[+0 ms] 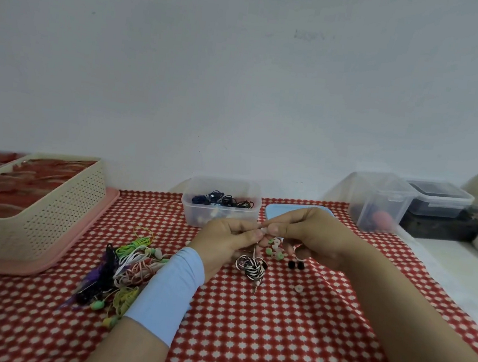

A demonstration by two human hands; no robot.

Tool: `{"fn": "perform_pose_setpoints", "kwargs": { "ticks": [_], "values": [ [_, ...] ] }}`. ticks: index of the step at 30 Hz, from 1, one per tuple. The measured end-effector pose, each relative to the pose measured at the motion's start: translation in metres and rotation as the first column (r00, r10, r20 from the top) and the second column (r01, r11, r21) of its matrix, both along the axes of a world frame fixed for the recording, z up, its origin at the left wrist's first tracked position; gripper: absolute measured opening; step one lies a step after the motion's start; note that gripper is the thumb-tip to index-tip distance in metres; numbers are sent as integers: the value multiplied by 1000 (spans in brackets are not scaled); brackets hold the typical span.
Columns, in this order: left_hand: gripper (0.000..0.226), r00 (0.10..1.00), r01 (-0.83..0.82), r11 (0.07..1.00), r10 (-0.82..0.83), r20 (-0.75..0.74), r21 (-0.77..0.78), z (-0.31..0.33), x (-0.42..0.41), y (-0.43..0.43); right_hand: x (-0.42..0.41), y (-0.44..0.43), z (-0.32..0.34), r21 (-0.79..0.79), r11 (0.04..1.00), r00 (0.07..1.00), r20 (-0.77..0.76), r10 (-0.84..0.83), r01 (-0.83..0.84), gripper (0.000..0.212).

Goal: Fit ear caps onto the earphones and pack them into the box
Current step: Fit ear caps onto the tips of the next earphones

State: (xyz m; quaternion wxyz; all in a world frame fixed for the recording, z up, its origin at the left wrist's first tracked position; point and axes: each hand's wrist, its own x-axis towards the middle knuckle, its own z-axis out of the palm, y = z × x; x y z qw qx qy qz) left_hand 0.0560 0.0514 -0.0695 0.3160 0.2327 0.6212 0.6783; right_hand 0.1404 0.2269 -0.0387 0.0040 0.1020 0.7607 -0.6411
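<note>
Red checked tablecloth (244, 343) under you. Your left hand (226, 238) pinches bud of striped earphone (252, 266), coil dangling below grip; right hand (314, 239) pinches white ear cap (263, 230). Skewed push could slip cap, losing it among loose caps (274, 251) beneath. Clear box (198, 215) beyond.

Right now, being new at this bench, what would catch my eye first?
Mid-table, the left hand and right hand pinch a small white earpiece between them, a black-and-white striped coiled earphone cable hanging below. To their left, a tangled pile of green, pink and purple earphones lies on the red-and-white patterned tablecloth; behind stands a clear plastic box of dark earphones.
</note>
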Motion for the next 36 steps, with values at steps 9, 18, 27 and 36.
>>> {"fn": "perform_pose_setpoints", "kwargs": {
  "ticks": [9, 18, 27, 36],
  "values": [
    [12, 1000, 0, 999, 1, -29, 36, 0, 0, -1, -5, 2, -7, -66, 998, 999, 30, 18, -16, 15],
    [9, 970, -102, 993, 85, -228, -63, -6, 0, 1, -9, -4, -11, -72, 994, 992, 106, -71, 79, 9],
    [8, 961, -180, 979, 153, -230, -101, -4, -2, 1, -2, -10, -1, 182, 975, 991, -68, -113, 124, 8],
    [13, 919, -225, 969, 176, -353, -103, -1, -3, -2, -5, -13, -6, 266, 953, 987, -106, -125, 149, 3]
  ]
}}
